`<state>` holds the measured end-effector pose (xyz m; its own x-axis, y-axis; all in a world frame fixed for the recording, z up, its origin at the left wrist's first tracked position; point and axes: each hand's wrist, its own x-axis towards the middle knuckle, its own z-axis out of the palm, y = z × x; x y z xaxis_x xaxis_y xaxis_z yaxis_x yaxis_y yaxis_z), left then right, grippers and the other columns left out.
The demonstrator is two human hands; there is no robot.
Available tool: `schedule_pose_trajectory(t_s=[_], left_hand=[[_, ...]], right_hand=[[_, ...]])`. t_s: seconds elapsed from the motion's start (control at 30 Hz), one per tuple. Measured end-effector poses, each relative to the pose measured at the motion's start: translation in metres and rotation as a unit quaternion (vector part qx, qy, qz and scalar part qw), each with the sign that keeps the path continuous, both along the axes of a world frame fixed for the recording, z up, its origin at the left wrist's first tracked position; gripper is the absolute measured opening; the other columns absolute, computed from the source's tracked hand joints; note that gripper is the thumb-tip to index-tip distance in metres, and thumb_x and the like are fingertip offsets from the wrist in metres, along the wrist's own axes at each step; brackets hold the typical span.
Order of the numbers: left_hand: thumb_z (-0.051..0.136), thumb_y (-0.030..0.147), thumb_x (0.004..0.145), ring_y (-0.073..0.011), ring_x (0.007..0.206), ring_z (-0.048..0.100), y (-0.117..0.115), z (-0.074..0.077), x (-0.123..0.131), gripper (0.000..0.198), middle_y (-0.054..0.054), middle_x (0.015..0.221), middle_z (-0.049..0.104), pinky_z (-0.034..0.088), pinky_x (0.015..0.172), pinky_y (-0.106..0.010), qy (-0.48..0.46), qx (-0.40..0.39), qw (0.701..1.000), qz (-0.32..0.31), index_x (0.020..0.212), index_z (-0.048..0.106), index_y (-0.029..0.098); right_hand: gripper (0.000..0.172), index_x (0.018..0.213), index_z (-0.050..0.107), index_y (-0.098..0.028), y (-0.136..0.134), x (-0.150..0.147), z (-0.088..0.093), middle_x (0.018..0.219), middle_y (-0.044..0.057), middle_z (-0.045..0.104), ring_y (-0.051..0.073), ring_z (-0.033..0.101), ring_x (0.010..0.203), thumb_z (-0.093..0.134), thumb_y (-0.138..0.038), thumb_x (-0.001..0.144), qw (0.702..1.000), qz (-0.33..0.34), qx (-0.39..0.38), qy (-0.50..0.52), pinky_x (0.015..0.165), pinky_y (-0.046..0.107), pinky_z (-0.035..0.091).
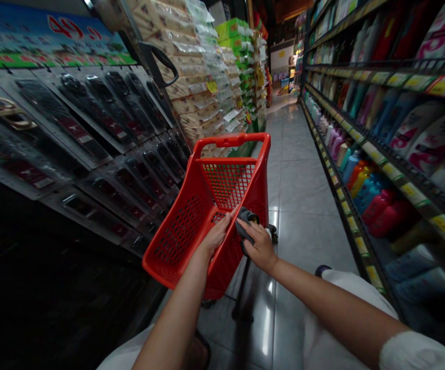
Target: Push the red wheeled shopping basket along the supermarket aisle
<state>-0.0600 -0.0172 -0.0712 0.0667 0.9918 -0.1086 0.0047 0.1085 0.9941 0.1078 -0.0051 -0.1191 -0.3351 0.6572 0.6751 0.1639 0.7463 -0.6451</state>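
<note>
A red plastic shopping cart (250, 177) with perforated walls stands tilted in front of me in the aisle, its basket bare inside. My left hand (217, 234) lies along the inner side of its right rim, fingers stretched forward and touching the plastic. On the outer side of that same wall, my right hand (261, 245) presses a dark grey cloth (245, 223) against the red surface, fingers closed over it. Part of the cloth is hidden behind my fingers.
Packaged belts (106, 113) hang on a rack at left. Behind the cart rise stacked tissue packs (191, 67) and green packages (237, 43). Shelves of bottles (376, 198) line the right side. Grey tiled floor (303, 177) runs down the aisle. My legs are below.
</note>
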Motion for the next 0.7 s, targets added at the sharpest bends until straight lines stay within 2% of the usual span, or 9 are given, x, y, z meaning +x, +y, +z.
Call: schedule_pose_trajectory(t_s=[0.13,0.27,0.4,0.5,0.6,0.7], left_hand=[[0.054,0.069,0.086,-0.0312,0.143,0.041,-0.003,0.007,0.002,0.069,-0.002,0.147,0.055,0.026,0.122,-0.048,-0.023,-0.017,1.0,0.003,0.143,0.055,0.029],[0.063,0.068,0.08,-0.031,0.148,0.031,-0.002,0.011,0.004,0.07,-0.001,0.149,0.051,0.019,0.125,-0.045,0.035,0.034,0.999,0.015,0.136,0.062,0.027],[0.067,0.067,0.077,-0.0303,0.151,0.024,-0.002,0.014,0.006,0.069,0.0,0.15,0.05,0.011,0.126,-0.045,0.027,0.035,0.999,0.016,0.133,0.065,0.026],[0.066,0.062,0.08,-0.0299,0.152,0.021,-0.005,0.016,0.007,0.065,-0.001,0.15,0.049,0.011,0.127,-0.045,0.008,0.036,0.999,0.012,0.134,0.064,0.025],[0.066,0.056,0.084,-0.0307,0.15,0.026,-0.006,0.017,0.008,0.062,-0.003,0.149,0.051,0.015,0.126,-0.046,-0.02,0.034,0.999,0.009,0.136,0.062,0.024],[0.066,0.051,0.086,-0.032,0.147,0.032,-0.006,0.017,0.008,0.06,-0.005,0.148,0.053,0.018,0.125,-0.049,-0.057,0.022,0.998,-0.003,0.139,0.059,0.023]], right_hand=[[0.062,0.137,0.06,-0.021,-0.022,0.0,-0.009,0.112,0.009,0.07,0.024,0.064,0.1,0.048,-0.011,0.076,0.999,0.027,0.041,-0.006,0.088,0.038,0.052],[0.064,0.139,0.058,-0.021,-0.044,0.001,-0.017,0.096,0.007,0.07,0.022,0.062,0.082,0.051,-0.014,0.076,0.994,0.065,0.078,-0.044,0.076,0.035,0.052],[0.069,0.147,0.049,-0.02,-0.058,0.001,-0.025,0.098,0.007,0.069,0.022,0.061,0.087,0.053,-0.016,0.078,0.98,0.115,0.129,-0.093,0.077,0.035,0.051],[0.065,0.148,0.047,-0.023,-0.046,0.004,-0.028,0.101,0.009,0.069,0.023,0.059,0.09,0.054,-0.018,0.084,0.963,0.139,0.188,-0.131,0.076,0.037,0.05],[0.054,0.14,0.055,-0.038,-0.013,0.013,-0.026,0.103,0.005,0.072,0.022,0.057,0.089,0.055,-0.016,0.09,0.945,0.132,0.249,-0.163,0.073,0.034,0.047],[0.051,0.13,0.062,-0.045,0.023,0.024,-0.022,0.105,0.002,0.073,0.022,0.057,0.092,0.055,-0.013,0.092,0.947,0.095,0.249,-0.179,0.076,0.035,0.047]])
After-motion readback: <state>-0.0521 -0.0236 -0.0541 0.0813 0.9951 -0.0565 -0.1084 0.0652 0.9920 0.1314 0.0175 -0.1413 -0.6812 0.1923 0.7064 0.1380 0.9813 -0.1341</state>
